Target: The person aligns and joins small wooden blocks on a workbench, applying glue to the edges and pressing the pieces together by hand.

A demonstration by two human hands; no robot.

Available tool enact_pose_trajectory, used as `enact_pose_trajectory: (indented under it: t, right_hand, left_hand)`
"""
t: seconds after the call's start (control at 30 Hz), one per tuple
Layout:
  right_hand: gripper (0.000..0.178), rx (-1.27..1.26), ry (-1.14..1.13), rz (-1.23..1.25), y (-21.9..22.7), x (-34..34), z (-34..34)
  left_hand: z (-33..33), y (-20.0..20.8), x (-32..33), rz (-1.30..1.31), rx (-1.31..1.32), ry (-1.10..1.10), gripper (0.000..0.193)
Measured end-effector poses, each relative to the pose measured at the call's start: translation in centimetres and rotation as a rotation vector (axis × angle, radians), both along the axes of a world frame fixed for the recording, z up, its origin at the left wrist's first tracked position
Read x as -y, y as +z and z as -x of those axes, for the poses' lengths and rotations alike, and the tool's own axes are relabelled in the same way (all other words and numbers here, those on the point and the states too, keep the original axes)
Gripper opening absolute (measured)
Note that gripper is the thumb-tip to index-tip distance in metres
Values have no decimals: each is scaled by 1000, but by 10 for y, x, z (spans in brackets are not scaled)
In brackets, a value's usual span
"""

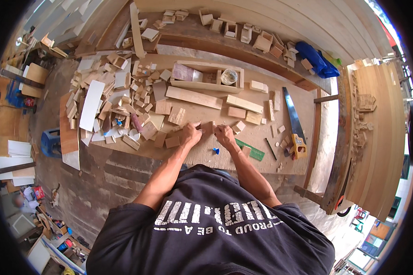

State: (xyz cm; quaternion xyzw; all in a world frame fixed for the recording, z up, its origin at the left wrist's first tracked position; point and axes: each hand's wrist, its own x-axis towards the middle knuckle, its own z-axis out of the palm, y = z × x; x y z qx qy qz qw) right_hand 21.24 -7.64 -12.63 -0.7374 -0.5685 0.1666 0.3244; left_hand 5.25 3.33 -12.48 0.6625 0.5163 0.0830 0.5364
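The left hand point(191, 134) and right hand point(225, 136) pinched a small wooden block point(208, 127) between them, over the near part of the bench point(201, 155). A green ruler point(256, 153) lay near the right hand; a saw point(294, 115) rested farther right.

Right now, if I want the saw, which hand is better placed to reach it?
Right, I'd judge. The saw lies off to the right, its yellow handle nearer the right hand; the left hand would likely have to cross over. Both hands are at a small wooden block, exact grip unclear.
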Motion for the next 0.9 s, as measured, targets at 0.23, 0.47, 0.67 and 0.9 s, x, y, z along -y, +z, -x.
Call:
enact_pose_trajectory:
  t: [0.23, 0.47, 0.67, 0.9]
  right_hand:
    - [43, -362, -175, 296, 31, 4, 1]
    - [36, -290, -68, 191, 29, 13, -20]
    - [41, -820, -135, 205, 78, 7, -28]
    - [61, -422, 5, -56, 140, -7, 0]
  left_hand:
    - [-6, 44, -6, -89, -159, -127, 61]
    - [4, 31, -8, -734, 1, -463, 67]
    - [3, 66, -30, 429, 222, -249, 49]
    - [10, 117, -29, 870, 532, -135, 39]
